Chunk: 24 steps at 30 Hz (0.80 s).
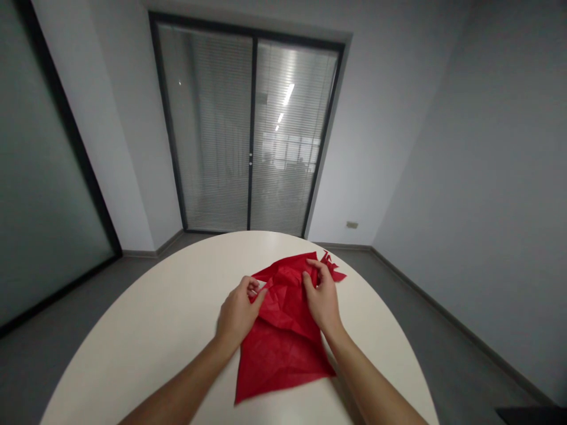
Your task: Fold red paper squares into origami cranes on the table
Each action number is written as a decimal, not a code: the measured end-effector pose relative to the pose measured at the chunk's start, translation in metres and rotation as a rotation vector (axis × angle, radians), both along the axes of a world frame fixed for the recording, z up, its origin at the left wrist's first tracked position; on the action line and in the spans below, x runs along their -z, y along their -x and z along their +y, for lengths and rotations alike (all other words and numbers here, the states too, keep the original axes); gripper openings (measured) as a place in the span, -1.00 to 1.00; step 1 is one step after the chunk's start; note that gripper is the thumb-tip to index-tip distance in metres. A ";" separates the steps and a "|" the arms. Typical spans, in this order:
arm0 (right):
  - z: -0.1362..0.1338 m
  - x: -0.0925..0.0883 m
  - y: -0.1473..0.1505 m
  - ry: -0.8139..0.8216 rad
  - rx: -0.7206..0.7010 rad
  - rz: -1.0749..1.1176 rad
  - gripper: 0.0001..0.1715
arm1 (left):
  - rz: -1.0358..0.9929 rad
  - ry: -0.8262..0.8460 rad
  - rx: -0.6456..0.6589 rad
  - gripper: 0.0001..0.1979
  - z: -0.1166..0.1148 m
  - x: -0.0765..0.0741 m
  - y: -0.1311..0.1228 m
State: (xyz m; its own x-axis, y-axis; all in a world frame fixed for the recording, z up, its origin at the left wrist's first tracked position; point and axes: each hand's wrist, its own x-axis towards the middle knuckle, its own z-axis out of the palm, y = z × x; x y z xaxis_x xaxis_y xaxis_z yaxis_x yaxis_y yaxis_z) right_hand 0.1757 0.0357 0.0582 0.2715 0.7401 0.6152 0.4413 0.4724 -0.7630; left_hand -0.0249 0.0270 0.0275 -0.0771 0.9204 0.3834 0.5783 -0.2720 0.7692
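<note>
A crumpled sheet of red paper (pixel 283 336) lies on the round white table (pixel 168 319) in front of me. My left hand (pixel 237 313) pinches the paper's left edge, fingers curled closed on it. My right hand (pixel 322 295) grips the paper near its far right corner, thumb and fingers pressed onto a fold. Both hands sit at the far half of the sheet, a hand's width apart. A small ragged scrap of the same red paper (pixel 333 265) sticks out just beyond my right hand.
The table's curved edge runs close on the right and far side. Beyond it are grey floor (pixel 398 283), a glass double door with blinds (pixel 250 136) and plain walls. A dark glass panel (pixel 39 195) stands at the left.
</note>
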 end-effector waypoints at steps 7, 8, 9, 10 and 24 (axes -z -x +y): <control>-0.001 0.000 0.002 0.003 -0.041 0.030 -0.69 | 0.159 -0.030 -0.021 -0.87 0.000 0.001 0.004; -0.001 -0.001 0.002 0.008 -0.048 0.035 -0.68 | 0.168 -0.047 -0.007 -0.87 0.000 0.003 0.005; -0.001 -0.001 0.003 0.012 -0.054 0.038 -0.68 | 0.175 -0.063 0.010 -0.85 0.001 0.003 0.005; -0.002 -0.001 0.003 0.016 -0.060 0.039 -0.68 | 0.180 -0.072 0.024 -0.84 0.001 0.004 0.005; -0.001 0.002 -0.015 -0.143 0.207 -0.660 -0.47 | 0.461 -0.168 -0.036 -0.83 -0.007 -0.005 0.008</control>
